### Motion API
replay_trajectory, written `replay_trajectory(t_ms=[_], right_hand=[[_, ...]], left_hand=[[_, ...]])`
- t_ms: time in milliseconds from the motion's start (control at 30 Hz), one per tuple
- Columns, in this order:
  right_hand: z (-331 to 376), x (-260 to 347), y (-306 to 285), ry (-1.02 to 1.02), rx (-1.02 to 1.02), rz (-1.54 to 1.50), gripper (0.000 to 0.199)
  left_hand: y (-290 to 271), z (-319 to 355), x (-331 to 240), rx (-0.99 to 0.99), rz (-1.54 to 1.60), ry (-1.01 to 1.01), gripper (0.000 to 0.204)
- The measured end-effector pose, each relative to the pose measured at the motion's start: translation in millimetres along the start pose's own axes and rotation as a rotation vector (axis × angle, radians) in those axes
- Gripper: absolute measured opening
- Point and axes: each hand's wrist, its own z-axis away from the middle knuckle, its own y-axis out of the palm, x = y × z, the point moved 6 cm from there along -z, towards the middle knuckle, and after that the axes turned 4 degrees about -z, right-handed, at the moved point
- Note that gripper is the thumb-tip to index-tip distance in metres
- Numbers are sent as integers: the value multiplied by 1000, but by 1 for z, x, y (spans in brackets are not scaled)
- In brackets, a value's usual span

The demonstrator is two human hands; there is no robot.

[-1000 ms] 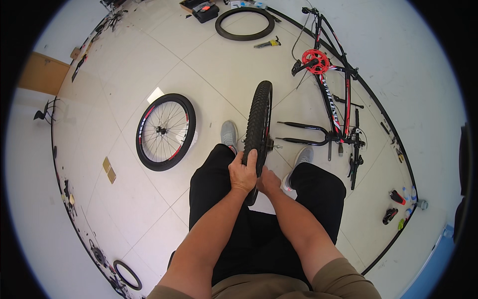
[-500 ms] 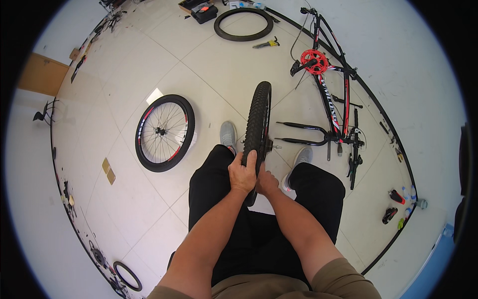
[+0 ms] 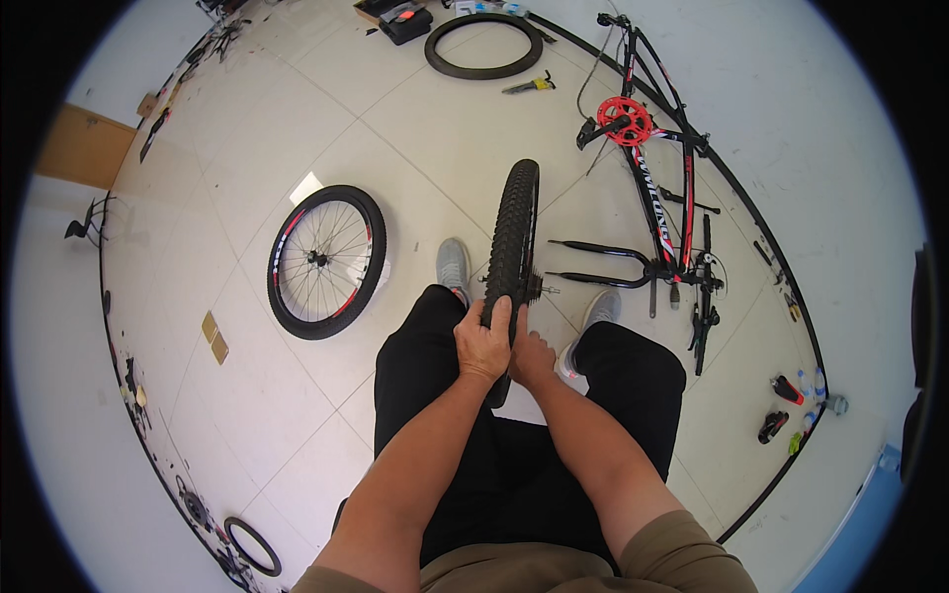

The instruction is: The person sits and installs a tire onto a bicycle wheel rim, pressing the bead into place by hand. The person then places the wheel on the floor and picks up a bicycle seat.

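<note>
A bicycle wheel with a knobby black tyre [image 3: 517, 232] stands upright between my knees, edge-on to me, its cassette showing on the right side. My left hand [image 3: 482, 344] is clamped over the near part of the tyre's tread. My right hand [image 3: 534, 358] presses against the tyre's right sidewall just below, fingers tucked against the rim; how far they wrap round is hidden. I am seated, black trousers and grey shoes on either side of the wheel.
A second wheel [image 3: 326, 261] with a red-marked rim lies flat on the tiled floor to the left. A red and black bicycle frame [image 3: 664, 198] lies to the right, with its fork. A loose tyre [image 3: 483, 44] and tools lie farther off; bottles sit by the right wall.
Both hands stay on the tyre in nearly the same spot; the wheel has barely shifted.
</note>
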Motion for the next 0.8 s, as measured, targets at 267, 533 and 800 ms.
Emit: replay_trajectory(t_ms=[267, 533, 800], right_hand=[[-19, -14, -1, 61, -178, -319, 94], [2, 2, -10, 50, -12, -32, 91], [-11, -11, -7, 147, -103, -289, 91]], left_hand=[[1, -1, 2, -4, 16, -5, 45], [0, 0, 2, -14, 8, 6, 46], [0, 0, -3, -20, 16, -11, 45]])
